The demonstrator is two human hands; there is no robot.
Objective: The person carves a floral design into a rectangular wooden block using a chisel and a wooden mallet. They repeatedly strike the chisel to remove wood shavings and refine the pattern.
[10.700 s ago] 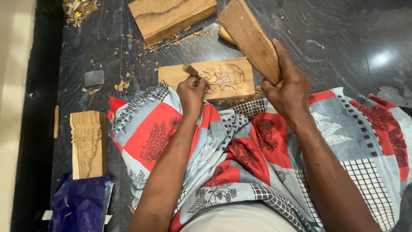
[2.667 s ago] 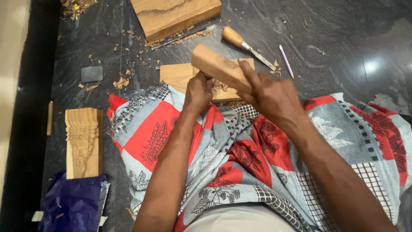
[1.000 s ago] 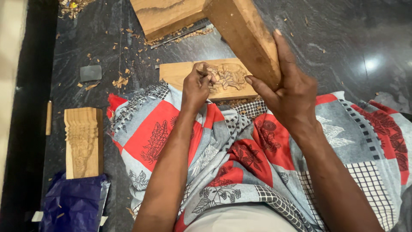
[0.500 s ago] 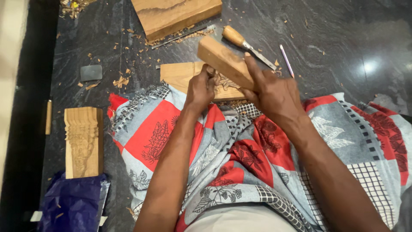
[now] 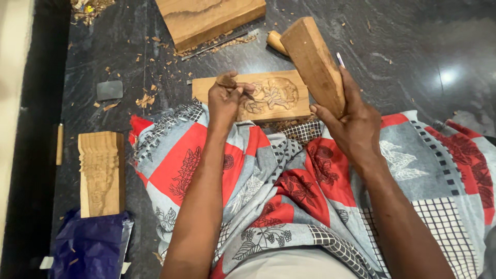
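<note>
Left hand [image 5: 227, 98] pinches a small chisel [image 5: 242, 91], fingers pressed together around it, its tip resting on the carved wooden panel [image 5: 268, 95] that lies flat on the dark stone floor [image 5: 413, 46] just beyond the patterned cloth [image 5: 289, 191] over the lap. Right hand [image 5: 356, 124] is wrapped shut around the lower end of a wooden mallet [image 5: 312, 64], lifted and tilted above the panel's right end, apart from the chisel. A blow landing off the chisel's head could glance onto the left fingers or skid the tip across the flower carving, since the panel sits loose on smooth stone with nothing bracing it. Behind the panel lie a large wood block [image 5: 206, 18], a thin metal tool [image 5: 217, 45] among shavings, and a wooden tool handle [image 5: 276, 42] partly hidden by the mallet. Left of the panel sit a small grey stone [image 5: 109, 90], a carved wooden bracket [image 5: 101, 173] and blue plastic [image 5: 90, 248]. Right of the panel the floor offers open room; the near edge is crowded by cloth.
</note>
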